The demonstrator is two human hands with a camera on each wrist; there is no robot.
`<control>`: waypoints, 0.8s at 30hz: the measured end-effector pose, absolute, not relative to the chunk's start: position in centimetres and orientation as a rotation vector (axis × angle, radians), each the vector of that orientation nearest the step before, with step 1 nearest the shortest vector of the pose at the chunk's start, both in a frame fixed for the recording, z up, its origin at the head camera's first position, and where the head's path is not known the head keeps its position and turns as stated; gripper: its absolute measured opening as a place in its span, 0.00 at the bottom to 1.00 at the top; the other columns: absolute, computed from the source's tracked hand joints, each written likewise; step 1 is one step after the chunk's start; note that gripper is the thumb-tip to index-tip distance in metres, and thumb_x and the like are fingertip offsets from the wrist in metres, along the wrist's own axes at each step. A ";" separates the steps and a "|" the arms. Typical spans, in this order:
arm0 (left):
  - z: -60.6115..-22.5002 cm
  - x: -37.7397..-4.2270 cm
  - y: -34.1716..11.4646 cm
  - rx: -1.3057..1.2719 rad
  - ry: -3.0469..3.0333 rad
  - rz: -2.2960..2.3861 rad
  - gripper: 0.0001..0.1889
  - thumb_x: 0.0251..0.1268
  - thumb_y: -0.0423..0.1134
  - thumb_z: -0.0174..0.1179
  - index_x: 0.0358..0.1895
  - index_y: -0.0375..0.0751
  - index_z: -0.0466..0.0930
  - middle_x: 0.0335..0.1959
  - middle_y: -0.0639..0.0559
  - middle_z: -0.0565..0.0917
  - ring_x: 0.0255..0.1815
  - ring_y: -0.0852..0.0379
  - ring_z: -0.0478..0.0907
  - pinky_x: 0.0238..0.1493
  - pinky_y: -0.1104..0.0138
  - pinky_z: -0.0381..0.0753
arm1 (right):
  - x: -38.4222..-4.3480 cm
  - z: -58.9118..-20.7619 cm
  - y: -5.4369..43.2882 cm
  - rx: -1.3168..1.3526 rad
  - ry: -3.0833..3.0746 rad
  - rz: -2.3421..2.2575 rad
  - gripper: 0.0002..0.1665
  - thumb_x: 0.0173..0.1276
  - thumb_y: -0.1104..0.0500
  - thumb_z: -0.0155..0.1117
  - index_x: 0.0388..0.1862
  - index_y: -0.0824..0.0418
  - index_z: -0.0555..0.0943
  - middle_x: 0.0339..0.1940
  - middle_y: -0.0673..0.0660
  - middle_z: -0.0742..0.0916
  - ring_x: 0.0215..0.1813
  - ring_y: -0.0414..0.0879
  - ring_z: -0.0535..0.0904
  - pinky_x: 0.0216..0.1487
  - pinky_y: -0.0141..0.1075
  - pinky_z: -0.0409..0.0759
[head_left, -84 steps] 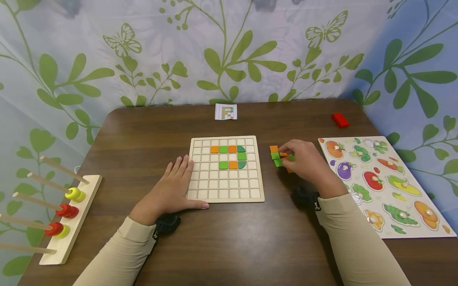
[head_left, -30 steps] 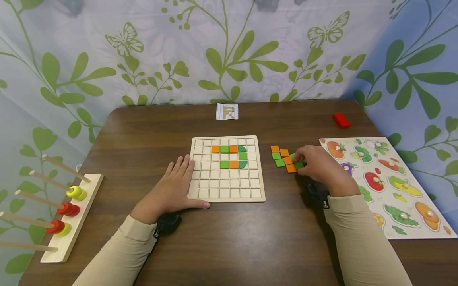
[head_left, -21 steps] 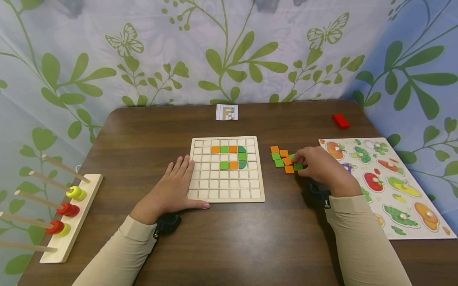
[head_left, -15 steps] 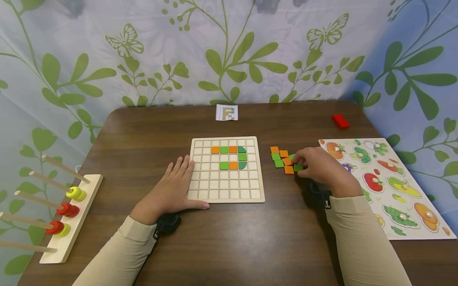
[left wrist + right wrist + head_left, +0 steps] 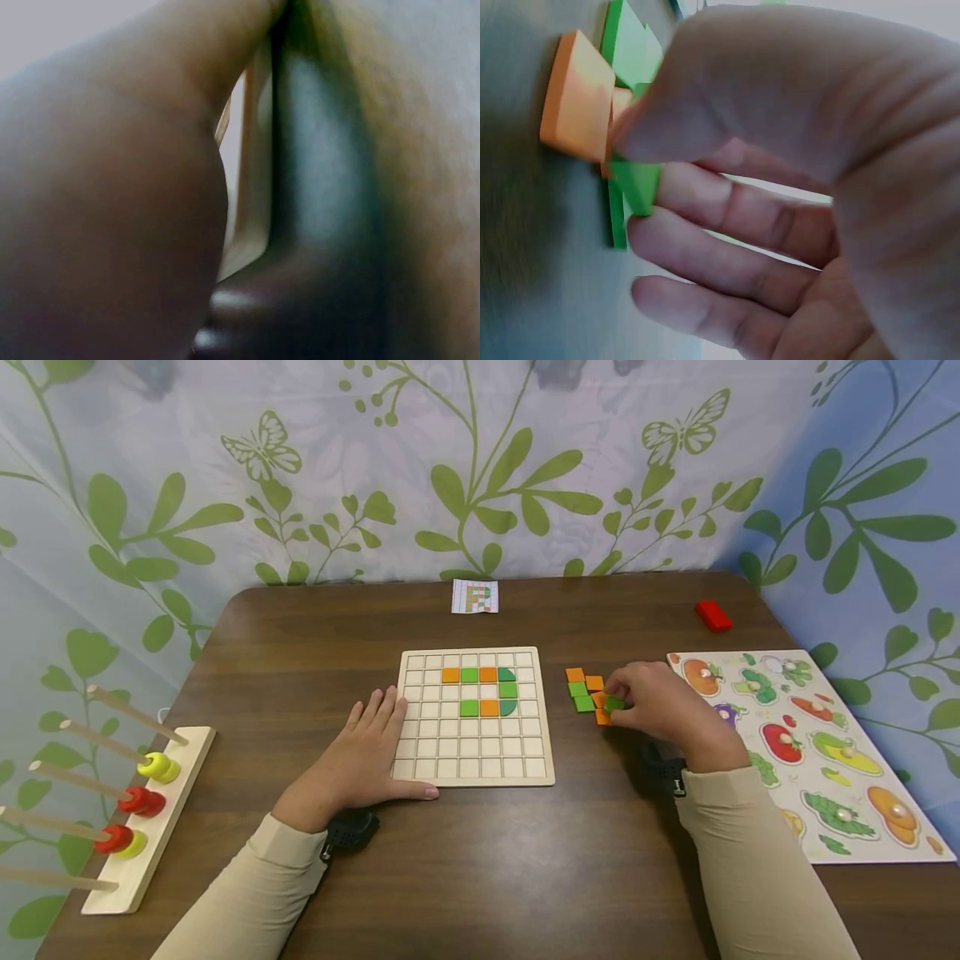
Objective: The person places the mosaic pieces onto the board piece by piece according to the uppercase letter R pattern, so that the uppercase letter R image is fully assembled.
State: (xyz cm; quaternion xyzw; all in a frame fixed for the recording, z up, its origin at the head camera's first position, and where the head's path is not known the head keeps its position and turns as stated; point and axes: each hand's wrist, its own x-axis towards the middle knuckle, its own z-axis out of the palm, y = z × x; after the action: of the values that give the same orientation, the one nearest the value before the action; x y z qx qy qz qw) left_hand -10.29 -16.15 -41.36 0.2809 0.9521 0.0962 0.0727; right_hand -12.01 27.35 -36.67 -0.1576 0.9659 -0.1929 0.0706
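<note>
My left hand [image 5: 358, 758] lies flat with straight fingers along the left edge of a wooden grid board [image 5: 458, 767], the thumb by its lower edge. Orange, green and rounded dark green tiles sit in some of the board's cells. To the board's right, my right hand [image 5: 663, 708] pinches a green square tile [image 5: 639, 187] between thumb and fingers, tilted off the table. Loose orange tiles [image 5: 574, 675] and green tiles [image 5: 582, 702] lie around those fingertips, some partly hidden by the hand. The left wrist view is blurred and shows mainly skin and the board's edge.
A small pattern card [image 5: 475, 597] lies behind the board. At the right is a vegetable knob puzzle [image 5: 813, 777], partly beneath the right forearm, with a red block [image 5: 713, 616] behind it. A peg stand [image 5: 157, 818] with red and yellow beads stands at the left.
My right hand first moved right over the loose tiles, then slightly back left. It now lifts a green tile that was flat among them. The left hand has stayed in place.
</note>
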 end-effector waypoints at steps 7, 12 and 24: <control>-41.4 -10.4 -16.2 0.842 2.862 0.296 0.77 0.46 0.89 0.58 0.84 0.27 0.45 0.84 0.29 0.45 0.84 0.32 0.41 0.78 0.39 0.44 | -13.1 -37.3 25.7 -0.528 2.967 -0.632 0.15 0.59 0.68 0.75 0.46 0.70 0.87 0.39 0.60 0.87 0.41 0.55 0.81 0.49 0.53 0.82; -41.4 -10.4 -16.2 0.838 2.862 0.288 0.77 0.45 0.89 0.58 0.84 0.27 0.45 0.84 0.30 0.45 0.84 0.33 0.41 0.79 0.40 0.44 | -13.7 -37.9 24.2 -0.554 2.972 -0.662 0.15 0.60 0.67 0.75 0.47 0.70 0.86 0.41 0.60 0.86 0.43 0.54 0.81 0.49 0.51 0.83; -41.4 -10.3 -16.2 0.835 2.857 0.296 0.77 0.46 0.89 0.58 0.84 0.27 0.45 0.84 0.30 0.45 0.84 0.33 0.41 0.79 0.40 0.43 | -14.4 -38.1 20.4 -0.677 2.917 -0.714 0.17 0.65 0.67 0.76 0.52 0.69 0.86 0.45 0.59 0.85 0.47 0.54 0.81 0.51 0.49 0.82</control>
State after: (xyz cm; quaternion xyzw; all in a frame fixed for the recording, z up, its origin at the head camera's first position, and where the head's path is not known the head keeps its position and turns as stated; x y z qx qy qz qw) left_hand -10.35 -16.19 -41.45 0.2785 0.9524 0.0988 0.0753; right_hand -14.39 20.43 -38.06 -0.2198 0.9470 -0.2319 0.0315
